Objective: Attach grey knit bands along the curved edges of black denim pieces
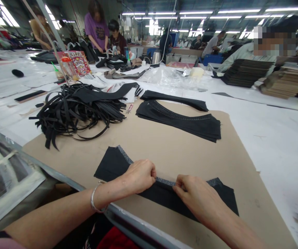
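A curved black fabric piece (164,197) lies on the brown board (128,141) in front of me, with a grey strip along its inner curved edge. My left hand (141,176) pinches that edge left of the middle. A short way to the right, my right hand (194,192) grips the same edge between thumb and bent fingers. A stretch of the grey strip shows between the two hands. Farther back on the board rests a stack of similar black fabric pieces (182,121), and behind it another black curved piece (173,98).
A tangled heap of black strips (78,110) sits at the left, with small thread snips (129,108) beside it. Stacks of dark panels (247,72) and brown panels (289,79) stand at the back right. Several people work around the far tables. The table's metal edge (71,181) runs near my body.
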Action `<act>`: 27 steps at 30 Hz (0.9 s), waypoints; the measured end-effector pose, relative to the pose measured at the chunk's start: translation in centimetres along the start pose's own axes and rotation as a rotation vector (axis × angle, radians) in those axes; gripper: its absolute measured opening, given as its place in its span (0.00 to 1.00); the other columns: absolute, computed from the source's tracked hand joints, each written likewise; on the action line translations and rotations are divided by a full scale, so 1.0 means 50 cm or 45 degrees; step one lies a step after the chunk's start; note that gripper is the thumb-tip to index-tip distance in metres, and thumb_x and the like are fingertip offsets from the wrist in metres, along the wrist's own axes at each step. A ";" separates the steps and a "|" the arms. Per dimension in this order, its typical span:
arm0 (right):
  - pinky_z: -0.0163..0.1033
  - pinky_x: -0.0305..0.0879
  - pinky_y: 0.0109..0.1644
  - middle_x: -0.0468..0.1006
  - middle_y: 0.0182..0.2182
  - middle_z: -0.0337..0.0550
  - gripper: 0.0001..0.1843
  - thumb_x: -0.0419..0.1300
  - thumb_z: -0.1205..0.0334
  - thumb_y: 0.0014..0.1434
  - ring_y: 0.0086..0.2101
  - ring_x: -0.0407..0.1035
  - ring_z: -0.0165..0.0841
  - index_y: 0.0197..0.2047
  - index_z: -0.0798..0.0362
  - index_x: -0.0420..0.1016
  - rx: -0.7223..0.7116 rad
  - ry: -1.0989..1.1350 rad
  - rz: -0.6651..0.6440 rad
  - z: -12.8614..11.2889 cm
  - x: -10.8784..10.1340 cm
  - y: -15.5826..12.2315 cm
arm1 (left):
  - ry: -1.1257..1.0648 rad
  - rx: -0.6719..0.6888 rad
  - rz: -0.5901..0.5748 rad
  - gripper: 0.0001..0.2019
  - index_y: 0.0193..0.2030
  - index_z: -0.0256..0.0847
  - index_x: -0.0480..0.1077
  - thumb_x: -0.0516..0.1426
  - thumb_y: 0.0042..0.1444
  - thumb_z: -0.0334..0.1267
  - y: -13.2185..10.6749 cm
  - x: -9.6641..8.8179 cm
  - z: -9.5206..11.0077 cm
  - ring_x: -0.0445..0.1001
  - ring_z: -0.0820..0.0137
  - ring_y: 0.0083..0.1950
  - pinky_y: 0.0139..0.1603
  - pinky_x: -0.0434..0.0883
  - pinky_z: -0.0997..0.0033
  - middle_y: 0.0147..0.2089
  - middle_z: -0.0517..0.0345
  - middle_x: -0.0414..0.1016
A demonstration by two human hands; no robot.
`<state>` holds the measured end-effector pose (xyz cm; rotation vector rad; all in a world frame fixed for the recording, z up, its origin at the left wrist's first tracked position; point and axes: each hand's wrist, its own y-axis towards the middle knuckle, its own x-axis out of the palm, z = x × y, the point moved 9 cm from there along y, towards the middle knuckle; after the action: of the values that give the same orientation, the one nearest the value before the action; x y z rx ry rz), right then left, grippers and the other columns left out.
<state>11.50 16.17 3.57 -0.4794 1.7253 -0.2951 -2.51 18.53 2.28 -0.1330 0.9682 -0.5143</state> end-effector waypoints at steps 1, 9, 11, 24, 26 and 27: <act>0.37 0.50 0.30 0.79 0.29 0.46 0.14 0.48 0.62 0.60 0.32 0.73 0.38 0.29 0.51 0.72 -0.003 -0.006 0.003 -0.001 0.001 0.000 | 0.002 0.001 0.003 0.09 0.30 0.41 0.76 0.54 0.45 0.31 0.000 0.001 -0.001 0.72 0.69 0.28 0.28 0.63 0.74 0.26 0.57 0.77; 0.37 0.52 0.30 0.79 0.31 0.48 0.14 0.47 0.64 0.61 0.34 0.74 0.39 0.31 0.51 0.72 -0.008 -0.062 0.007 -0.002 0.011 0.005 | 0.026 -0.006 0.010 0.09 0.30 0.40 0.76 0.54 0.45 0.31 0.001 0.006 -0.003 0.73 0.68 0.28 0.28 0.63 0.74 0.27 0.56 0.77; 0.37 0.51 0.29 0.79 0.31 0.48 0.14 0.47 0.63 0.61 0.33 0.74 0.39 0.31 0.51 0.72 -0.011 -0.082 0.017 -0.003 0.011 0.005 | 0.018 -0.016 0.010 0.10 0.30 0.40 0.76 0.54 0.45 0.31 0.000 0.006 -0.004 0.73 0.68 0.28 0.28 0.63 0.73 0.27 0.56 0.77; 0.39 0.60 0.30 0.79 0.30 0.50 0.12 0.50 0.64 0.60 0.33 0.76 0.44 0.35 0.54 0.75 0.004 -0.181 0.113 -0.008 0.005 -0.006 | 0.026 -0.014 0.109 0.09 0.37 0.43 0.63 0.56 0.47 0.30 -0.009 0.000 -0.001 0.70 0.69 0.31 0.29 0.58 0.73 0.30 0.61 0.72; 0.40 0.62 0.31 0.79 0.30 0.51 0.11 0.51 0.64 0.60 0.34 0.76 0.45 0.36 0.54 0.75 0.017 -0.190 0.117 -0.008 0.002 -0.008 | 0.079 -0.033 0.104 0.11 0.38 0.44 0.61 0.57 0.48 0.32 -0.010 0.000 -0.005 0.71 0.68 0.32 0.29 0.57 0.72 0.30 0.62 0.71; 0.40 0.63 0.31 0.80 0.31 0.52 0.11 0.51 0.63 0.60 0.34 0.76 0.45 0.37 0.54 0.75 0.016 -0.197 0.115 -0.009 0.001 -0.009 | 0.115 -0.036 0.092 0.10 0.38 0.44 0.61 0.57 0.49 0.33 -0.011 0.001 -0.005 0.71 0.67 0.32 0.29 0.57 0.72 0.30 0.62 0.71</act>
<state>11.15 15.75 3.83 -0.4035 1.5886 -0.1990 -2.88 18.04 2.26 -0.1007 1.0651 -0.4431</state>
